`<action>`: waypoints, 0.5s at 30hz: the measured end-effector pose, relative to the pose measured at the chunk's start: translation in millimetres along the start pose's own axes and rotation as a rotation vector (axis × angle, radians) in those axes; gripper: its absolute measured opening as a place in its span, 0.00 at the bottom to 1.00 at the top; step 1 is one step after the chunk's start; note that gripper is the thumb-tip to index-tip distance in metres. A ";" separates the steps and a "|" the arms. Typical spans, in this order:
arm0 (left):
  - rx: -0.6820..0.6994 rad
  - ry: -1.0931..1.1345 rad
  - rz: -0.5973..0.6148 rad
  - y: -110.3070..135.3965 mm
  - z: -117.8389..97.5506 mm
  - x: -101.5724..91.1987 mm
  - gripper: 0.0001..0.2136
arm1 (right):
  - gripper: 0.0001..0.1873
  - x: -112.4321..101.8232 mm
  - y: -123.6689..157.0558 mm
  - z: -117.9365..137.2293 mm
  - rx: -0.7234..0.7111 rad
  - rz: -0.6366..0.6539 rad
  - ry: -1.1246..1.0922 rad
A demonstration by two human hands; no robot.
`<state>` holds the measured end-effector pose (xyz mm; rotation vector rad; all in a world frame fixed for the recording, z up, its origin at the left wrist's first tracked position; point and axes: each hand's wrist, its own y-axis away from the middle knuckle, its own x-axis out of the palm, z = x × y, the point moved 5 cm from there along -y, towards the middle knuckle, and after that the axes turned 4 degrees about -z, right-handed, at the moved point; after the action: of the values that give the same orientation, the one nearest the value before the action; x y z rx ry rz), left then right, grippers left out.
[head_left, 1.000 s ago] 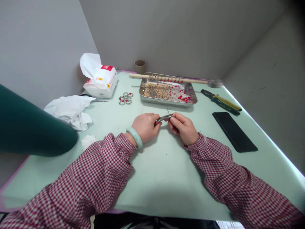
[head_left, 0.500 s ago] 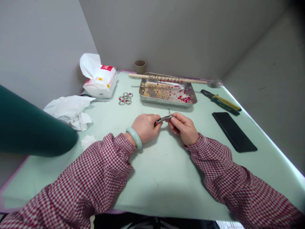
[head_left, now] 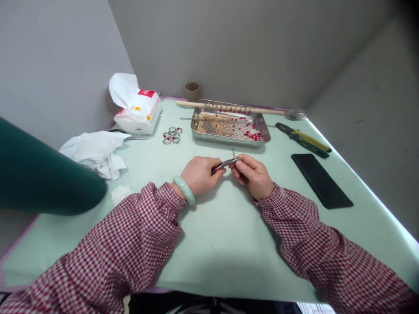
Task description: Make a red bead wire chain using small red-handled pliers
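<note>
My left hand [head_left: 199, 174], with a pale green bangle [head_left: 184, 189] on the wrist, is closed around the red handles of small pliers [head_left: 225, 164]. The pliers' metal jaws point right toward my right hand [head_left: 253, 175]. My right hand's fingers pinch a tiny metal piece [head_left: 233, 152] at the jaw tips; I cannot make out what it is. Both hands rest on the pale green table [head_left: 225, 235], just in front of a steel tray [head_left: 199, 133] holding gold and red beads.
A wooden stick [head_left: 229, 107] strung with beads lies across the tray's far rim. Key rings [head_left: 172, 134], a tissue pack [head_left: 137, 111], crumpled tissue [head_left: 94, 150] and scissors [head_left: 137, 138] lie left. Green-yellow pliers [head_left: 303, 139] and a black phone [head_left: 321, 179] lie right. A dark green sleeve [head_left: 42, 174] intrudes from the left.
The pliers and both hands have shifted very slightly; the grip is unchanged.
</note>
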<state>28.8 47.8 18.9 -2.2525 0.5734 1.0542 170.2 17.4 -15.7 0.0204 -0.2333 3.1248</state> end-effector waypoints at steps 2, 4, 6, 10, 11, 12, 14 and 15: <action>0.011 -0.022 -0.005 0.0 -0.1 0.4 0.11 | 0.11 0.2 -0.2 0.3 -0.002 -0.003 0.005; 0.024 -0.051 -0.018 0.0 -0.1 0.6 0.10 | 0.11 0.4 -0.4 0.7 -0.004 -0.006 0.014; 0.032 -0.072 -0.032 0.1 0.3 0.9 0.09 | 0.11 0.2 -0.6 1.3 -0.008 -0.015 0.026; 0.034 -0.089 -0.042 0.1 1.3 2.0 0.09 | 0.10 -0.1 -0.7 2.7 -0.016 -0.029 0.049; 0.033 -0.088 -0.043 0.0 1.4 2.2 0.09 | 0.10 0.0 -0.7 3.0 -0.017 -0.030 0.054; 0.031 -0.086 -0.045 -0.1 1.6 2.3 0.09 | 0.10 0.1 -0.6 3.4 -0.019 -0.031 0.061; 0.028 -0.083 -0.048 -0.3 2.0 2.4 0.09 | 0.10 0.6 -0.2 4.0 -0.023 -0.032 0.078; 0.027 -0.083 -0.050 -0.3 2.1 2.4 0.08 | 0.10 0.8 -0.1 4.3 -0.026 -0.032 0.087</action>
<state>29.3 49.1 16.0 -2.1769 0.4916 1.1034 169.4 16.9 -11.4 -0.1101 -0.2688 3.0813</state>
